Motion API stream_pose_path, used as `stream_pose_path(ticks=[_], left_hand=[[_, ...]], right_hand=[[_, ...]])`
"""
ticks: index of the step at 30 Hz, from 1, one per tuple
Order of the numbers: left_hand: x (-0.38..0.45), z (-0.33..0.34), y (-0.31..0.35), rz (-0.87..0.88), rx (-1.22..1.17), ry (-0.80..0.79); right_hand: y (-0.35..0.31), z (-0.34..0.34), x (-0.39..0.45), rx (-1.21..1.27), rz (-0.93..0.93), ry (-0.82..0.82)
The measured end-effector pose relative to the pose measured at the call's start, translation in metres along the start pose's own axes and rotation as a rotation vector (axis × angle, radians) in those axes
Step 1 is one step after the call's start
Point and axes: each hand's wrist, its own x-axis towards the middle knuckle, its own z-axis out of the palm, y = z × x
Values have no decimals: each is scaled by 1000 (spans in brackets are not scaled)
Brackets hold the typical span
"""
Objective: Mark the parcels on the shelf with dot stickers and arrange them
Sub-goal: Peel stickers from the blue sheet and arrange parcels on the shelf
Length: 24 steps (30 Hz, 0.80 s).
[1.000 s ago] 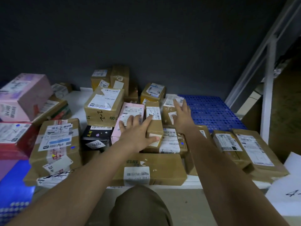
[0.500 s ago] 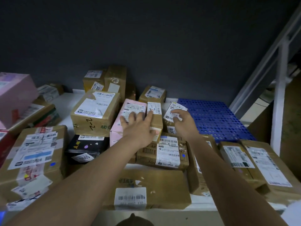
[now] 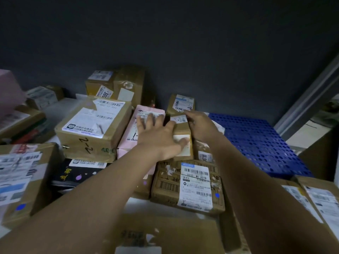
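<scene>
Many taped cardboard parcels crowd the white shelf point(image 3: 60, 109). My left hand point(image 3: 157, 138) lies flat with its fingers spread on a pink parcel point(image 3: 128, 138) and its thumb across a narrow brown box point(image 3: 184, 154). To the right of that box, my right hand point(image 3: 200, 125) curls over a small brown parcel point(image 3: 203, 153) and hides most of it. Blue dot stickers show on the labelled parcel point(image 3: 217, 195) in front of my hands and on a big parcel point(image 3: 21, 207) at the left. No sticker sheet is in view.
A large box marked 2-2 point(image 3: 91, 129) sits left of the pink parcel, with a black parcel point(image 3: 78, 173) in front of it. A blue perforated mat point(image 3: 256, 140) lies bare at the right. Grey shelf posts point(image 3: 308, 99) rise at the far right. More boxes point(image 3: 113, 85) stand against the dark back wall.
My head has come closer to the shelf. My right hand drew back from the far parcels and curled over the small brown parcel. My left hand stayed on the pink parcel and narrow box.
</scene>
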Motion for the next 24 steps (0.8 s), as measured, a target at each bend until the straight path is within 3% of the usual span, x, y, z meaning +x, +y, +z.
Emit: stream_pose_path(ticks=[8, 14, 19, 24], left_hand=[[3, -5, -6, 111, -34, 0], [17, -6, 13, 61, -6, 48], [36, -5, 12, 77, 51, 118], [49, -7, -1, 29, 62, 166]], right_hand=[[11, -19, 23, -55, 121, -189], [7, -19, 38, 56, 185, -89], [-3, -9, 56, 59, 281, -137], [17, 26, 91, 113, 403, -82]])
